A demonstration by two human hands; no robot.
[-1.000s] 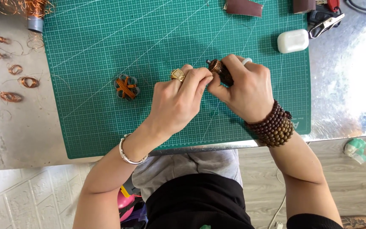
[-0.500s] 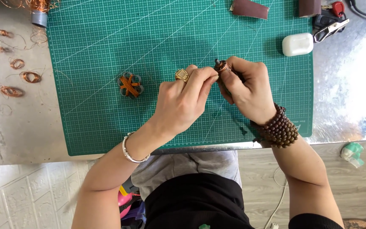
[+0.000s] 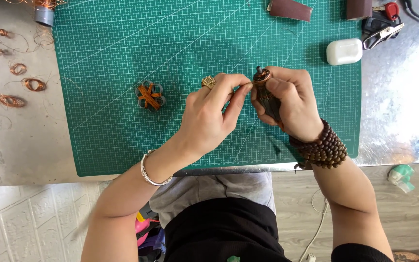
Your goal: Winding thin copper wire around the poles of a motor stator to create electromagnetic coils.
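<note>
Metal counter carries a green cutting mat. At mat centre, the right hand is clamped around a small copper-wound rotor, while the left hand pinches at its top, perhaps a wire. At nine o'clock lies a wire-wrapped ring cluster; at two o'clock, a white case.

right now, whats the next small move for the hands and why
Probably a short pull with the left hand, drawing a copper strand off. Its fingertips pinch right at the copper-wound top of the small motor rotor, which the right hand holds upright over the green cutting mat.
</note>
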